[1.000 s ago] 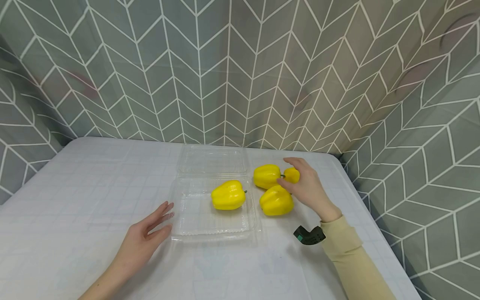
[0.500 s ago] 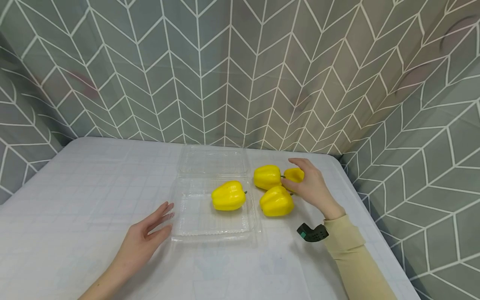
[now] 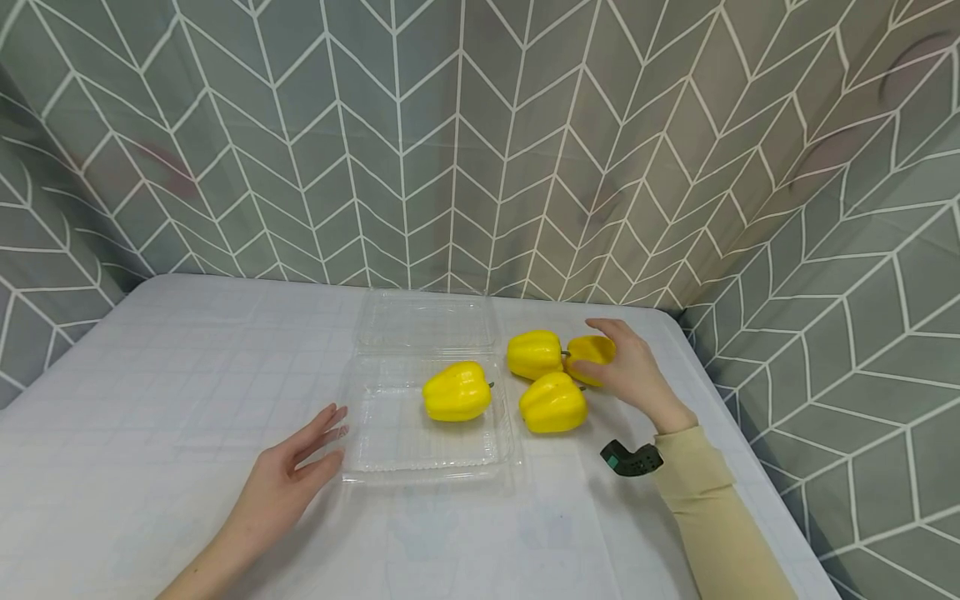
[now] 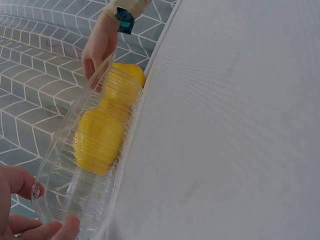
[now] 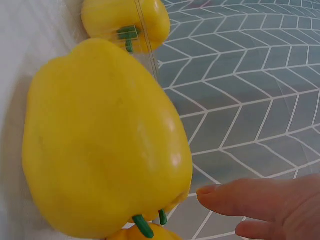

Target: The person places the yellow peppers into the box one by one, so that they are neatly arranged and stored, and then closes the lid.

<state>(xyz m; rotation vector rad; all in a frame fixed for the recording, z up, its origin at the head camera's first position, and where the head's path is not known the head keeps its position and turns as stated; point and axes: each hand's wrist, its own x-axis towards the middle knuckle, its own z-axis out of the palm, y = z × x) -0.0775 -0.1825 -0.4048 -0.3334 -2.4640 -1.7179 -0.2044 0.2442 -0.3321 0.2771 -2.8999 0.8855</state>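
Observation:
A clear plastic clamshell container (image 3: 393, 437) lies unfolded on the table, its lid (image 3: 425, 323) at the back. One yellow bell pepper (image 3: 457, 392) rests in the right part of its base. My left hand (image 3: 288, 473) touches the container's left edge with relaxed fingers; its fingertips (image 4: 71, 226) show at the rim in the left wrist view. To the right lie a rear yellow pepper (image 3: 534, 354), a front one (image 3: 553, 402) and a far-right one (image 3: 588, 350). My right hand (image 3: 633, 379) hovers around the far-right pepper, fingers spread, partly hiding it. Contact there is unclear.
A white cloth covers the table (image 3: 187, 375). Patterned grey curtains (image 3: 420, 167) rise close behind it and along both sides. A small dark wrist device (image 3: 632, 459) juts out from the right sleeve (image 3: 697, 475).
My right hand has shifted a little to the right and its thumb has moved off the front pepper, uncovering more of the far-right pepper. My left hand and the container stay put.

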